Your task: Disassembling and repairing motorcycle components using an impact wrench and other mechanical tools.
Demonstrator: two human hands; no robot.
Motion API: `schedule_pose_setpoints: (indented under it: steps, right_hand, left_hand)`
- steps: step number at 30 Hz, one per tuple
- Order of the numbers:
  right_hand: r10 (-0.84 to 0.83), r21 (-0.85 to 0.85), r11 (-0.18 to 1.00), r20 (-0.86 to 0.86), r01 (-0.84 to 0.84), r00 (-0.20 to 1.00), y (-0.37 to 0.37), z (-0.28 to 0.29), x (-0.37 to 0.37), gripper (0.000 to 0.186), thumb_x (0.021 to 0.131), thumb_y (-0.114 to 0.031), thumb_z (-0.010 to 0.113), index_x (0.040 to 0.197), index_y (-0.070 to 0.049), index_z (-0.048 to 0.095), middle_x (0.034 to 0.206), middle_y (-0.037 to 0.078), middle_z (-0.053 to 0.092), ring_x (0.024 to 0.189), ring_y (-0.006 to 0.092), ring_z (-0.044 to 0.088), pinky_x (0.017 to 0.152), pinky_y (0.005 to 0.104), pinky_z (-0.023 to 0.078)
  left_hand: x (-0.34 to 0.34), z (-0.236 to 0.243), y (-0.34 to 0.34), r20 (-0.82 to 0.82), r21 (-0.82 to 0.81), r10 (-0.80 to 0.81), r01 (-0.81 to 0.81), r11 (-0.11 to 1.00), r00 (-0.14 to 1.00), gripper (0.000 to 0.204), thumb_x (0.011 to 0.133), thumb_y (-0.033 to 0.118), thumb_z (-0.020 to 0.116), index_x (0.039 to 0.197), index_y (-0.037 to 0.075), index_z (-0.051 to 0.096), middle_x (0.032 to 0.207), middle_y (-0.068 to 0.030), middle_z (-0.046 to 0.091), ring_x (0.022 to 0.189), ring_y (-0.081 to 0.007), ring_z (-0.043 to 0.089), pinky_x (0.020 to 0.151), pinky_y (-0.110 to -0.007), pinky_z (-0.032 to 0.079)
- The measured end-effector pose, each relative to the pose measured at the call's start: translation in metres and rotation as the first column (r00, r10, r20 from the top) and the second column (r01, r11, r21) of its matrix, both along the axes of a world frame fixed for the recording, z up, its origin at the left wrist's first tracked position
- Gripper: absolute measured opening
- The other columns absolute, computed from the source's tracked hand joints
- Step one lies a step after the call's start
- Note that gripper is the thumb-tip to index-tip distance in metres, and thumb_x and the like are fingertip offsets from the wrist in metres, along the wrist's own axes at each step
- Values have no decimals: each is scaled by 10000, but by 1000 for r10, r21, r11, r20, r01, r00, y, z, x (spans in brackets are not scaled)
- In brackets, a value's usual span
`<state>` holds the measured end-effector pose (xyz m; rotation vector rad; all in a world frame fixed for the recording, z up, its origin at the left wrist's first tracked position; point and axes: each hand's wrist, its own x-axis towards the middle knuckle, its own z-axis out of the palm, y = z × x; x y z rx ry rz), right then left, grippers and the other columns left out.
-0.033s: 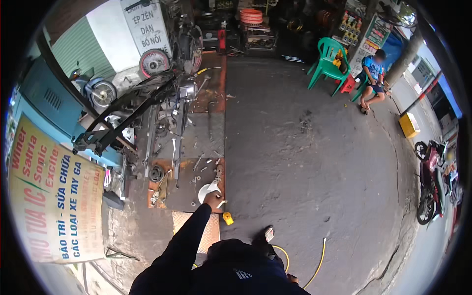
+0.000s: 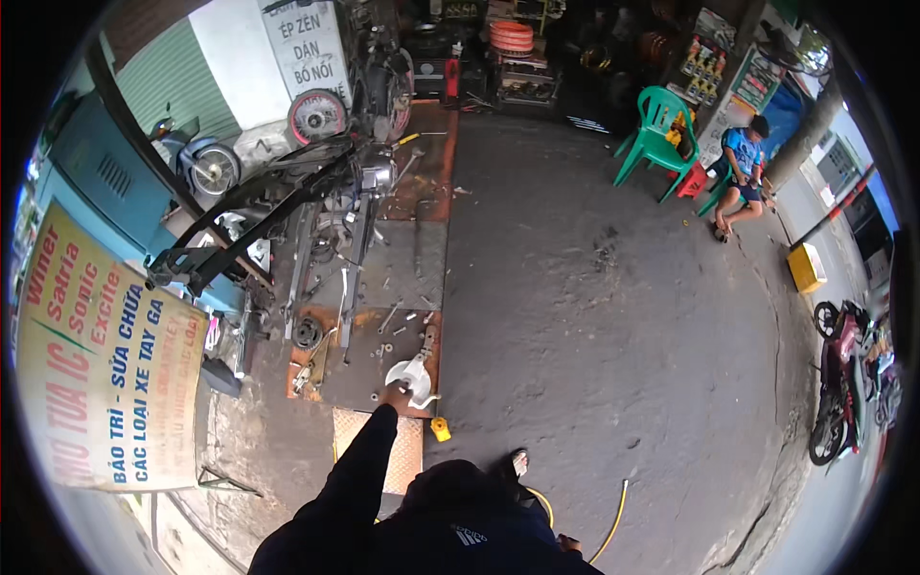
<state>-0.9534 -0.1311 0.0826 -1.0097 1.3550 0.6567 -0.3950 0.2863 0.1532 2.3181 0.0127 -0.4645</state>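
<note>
My left hand (image 2: 394, 394) is at the left side of a round white bowl (image 2: 425, 388), its fingers closed over the inside. What they hold is too small to make out. A pale metal part (image 2: 420, 359) leans over the bowl's far rim. Just off the board's near edge stands a small yellow container (image 2: 441, 428). Loose nuts, bolts and a wrench (image 2: 389, 317) lie beyond the bowl on the rusty metal board (image 2: 356, 383). Low beside my body, my right hand (image 2: 569, 543) shows only in part, its fingers hidden.
A stripped motorcycle frame (image 2: 244, 251) stands over the board's left side. A round metal part (image 2: 307, 333) lies nearby. A yellow hose (image 2: 613, 522) runs on the floor near my feet. Farther right are a green chair (image 2: 661, 134), a seated person (image 2: 742, 168) and a parked motorcycle (image 2: 843, 379).
My left hand has moved from the bowl's right side across to its left side, showing more of the bowl. The view has shifted slightly.
</note>
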Motion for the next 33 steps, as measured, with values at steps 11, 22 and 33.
schedule_pose_setpoints:
  steps: [11, 22, 33]
  right_hand:
    - [118, -327, 944, 218, -41, 969, -309, 84, 483, 237, 923, -302, 453, 972, -82, 526, 837, 77, 609, 556, 204, 519, 454, 335, 386]
    - [527, -191, 843, 476, -502, 704, -169, 91, 873, 271, 861, -236, 527, 1024, -23, 564, 874, 123, 643, 696, 235, 650, 528, 349, 505]
    - [749, -719, 41, 482, -693, -455, 91, 96, 1153, 199, 867, -204, 571, 806, -22, 624, 702, 55, 628, 623, 143, 621, 540, 305, 467]
  left_hand:
    - [-178, -42, 23, -786, 276, 376, -266, 924, 490, 381, 784, 382, 635, 863, 13, 691, 727, -129, 686, 725, -220, 679, 742, -341, 528]
    - [221, 140, -161, 26, -237, 448, -430, 871, 894, 233, 827, 220, 636, 963, 32, 625, 850, -124, 660, 792, -252, 646, 711, -349, 509]
    - [427, 133, -94, 305, -28, 893, -934, 357, 332, 486, 682, 264, 759, 1068, 26, 586, 1053, -165, 607, 925, -315, 597, 814, -387, 481]
